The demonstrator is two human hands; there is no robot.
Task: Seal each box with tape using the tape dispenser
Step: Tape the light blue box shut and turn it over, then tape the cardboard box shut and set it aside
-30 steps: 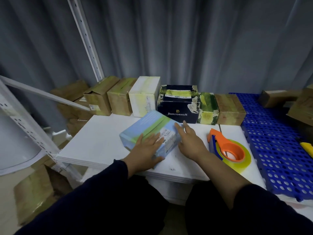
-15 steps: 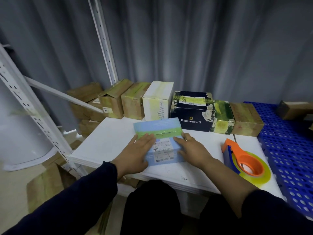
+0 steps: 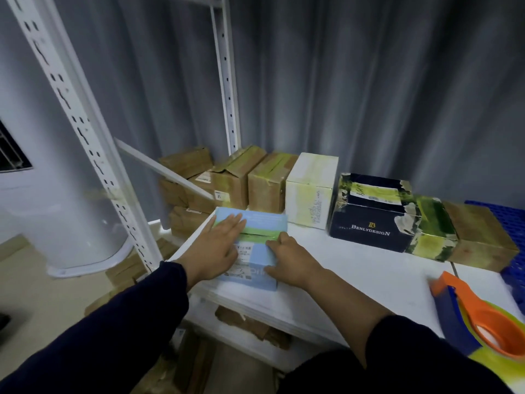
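Observation:
A light blue box (image 3: 257,253) with a strip of yellow-green tape across its top lies at the left edge of the white table (image 3: 355,274). My left hand (image 3: 218,245) lies flat on the box's top with fingers straight. My right hand (image 3: 287,260) rests against the box's right side, thumb along the near edge and fingers touching the tape strip. The orange and blue tape dispenser (image 3: 477,317), loaded with a yellow tape roll, lies alone at the table's right front, away from both hands.
A row of taped boxes lines the back: brown cartons (image 3: 235,177), a white box (image 3: 311,189), a dark Benlydesign box (image 3: 372,211), a brown box (image 3: 480,237). White slotted rack uprights (image 3: 85,137) stand left. A blue perforated panel (image 3: 511,274) is far right.
Both hands have slid the blue box left and away across the table to its left edge. The view has swung left, so the dispenser now sits at the right border.

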